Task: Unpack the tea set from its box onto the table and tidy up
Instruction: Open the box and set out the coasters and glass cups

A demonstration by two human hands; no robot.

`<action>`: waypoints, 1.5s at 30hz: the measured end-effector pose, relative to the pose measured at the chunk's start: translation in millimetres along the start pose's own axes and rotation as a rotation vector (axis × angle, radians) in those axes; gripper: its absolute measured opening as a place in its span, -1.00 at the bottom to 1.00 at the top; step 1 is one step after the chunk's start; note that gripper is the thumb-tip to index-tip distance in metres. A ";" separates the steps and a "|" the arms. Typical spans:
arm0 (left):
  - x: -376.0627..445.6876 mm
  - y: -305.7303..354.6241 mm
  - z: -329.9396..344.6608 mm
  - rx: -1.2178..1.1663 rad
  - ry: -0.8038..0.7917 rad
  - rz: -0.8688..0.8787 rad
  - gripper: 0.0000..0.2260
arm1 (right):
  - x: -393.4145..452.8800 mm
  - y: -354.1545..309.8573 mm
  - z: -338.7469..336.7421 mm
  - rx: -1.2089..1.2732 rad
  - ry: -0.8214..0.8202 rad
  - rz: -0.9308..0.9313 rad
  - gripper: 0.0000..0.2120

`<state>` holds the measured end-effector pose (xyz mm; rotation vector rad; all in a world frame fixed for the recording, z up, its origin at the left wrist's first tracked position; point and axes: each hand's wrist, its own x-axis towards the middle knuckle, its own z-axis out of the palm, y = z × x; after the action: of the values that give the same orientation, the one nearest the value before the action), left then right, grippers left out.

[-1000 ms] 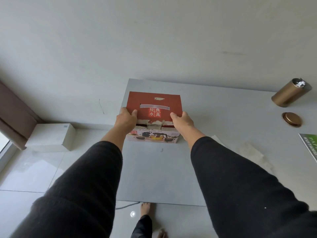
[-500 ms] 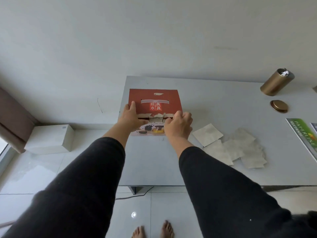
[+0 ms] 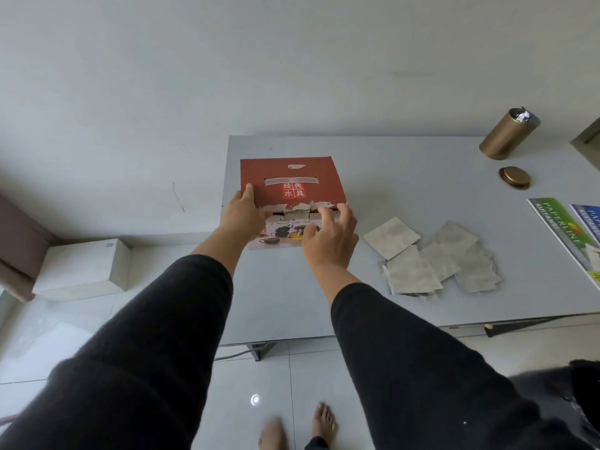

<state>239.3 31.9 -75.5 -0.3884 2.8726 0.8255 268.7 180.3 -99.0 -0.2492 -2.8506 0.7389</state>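
We see the red tea set box (image 3: 292,186) sitting on the grey table (image 3: 422,177), close to the table's left edge and about midway between its far and near edges. The lid is shut; torn cardboard shows along the front lip, and the front panel below carries a printed picture of teaware. Our left hand (image 3: 242,217) presses against the box's near-left corner, thumb lying up along the left edge of the lid, fingers wrapped on the side out of sight, so it grips the box. Our right hand (image 3: 329,237) is at the box's near-right corner with fingers spread and curled, fingertips at the torn lip; we cannot tell whether it actually clamps the cardboard or only touches it. Both forearms are in black sleeves. To the right of the box, well apart from it, a loose pile of grey paper squares (image 3: 435,261) overlaps on the table. Toward the far-right corner stands a gold canister (image 3: 506,134), tilted in view, open, with crumpled foil at its mouth; its gold lid (image 3: 514,177) lies flat just in front of it. Printed leaflets (image 3: 566,228) lie at the right edge. Bare feet show on the tiled floor below.
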 end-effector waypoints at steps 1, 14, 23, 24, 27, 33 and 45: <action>0.5 -0.2 -0.4 -0.004 0.001 -0.004 -0.35 | 0.7 -2.4 -0.3 -0.007 -0.005 0.002 -0.67; 4.0 3.8 -7.6 -0.084 -0.016 -0.073 -0.29 | 13.8 -15.2 -6.5 -0.037 -0.133 0.026 -0.70; 2.2 6.8 -10.2 -0.241 -0.004 -0.208 -0.38 | 20.0 -24.4 -3.6 0.108 -0.247 0.243 -0.74; 2.3 7.2 -10.5 -0.252 0.004 -0.219 -0.38 | 20.9 -21.7 -4.8 0.126 -0.254 0.243 -0.77; 1.7 8.6 -14.2 -0.310 0.040 -0.267 -0.33 | 21.8 -12.9 -11.4 0.109 -0.272 0.184 -0.82; -3.0 3.9 -16.2 -0.534 0.029 -0.336 -0.25 | 18.5 -1.4 -17.7 -0.004 -0.240 0.022 -0.79; 13.0 28.8 -36.4 -0.714 0.245 0.023 -0.10 | 40.9 -18.7 -34.7 -0.104 -0.115 -0.135 -0.54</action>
<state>216.9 33.2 -32.8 -0.5512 2.6848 1.9201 234.6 188.6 -54.4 -0.0278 -2.9820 0.5982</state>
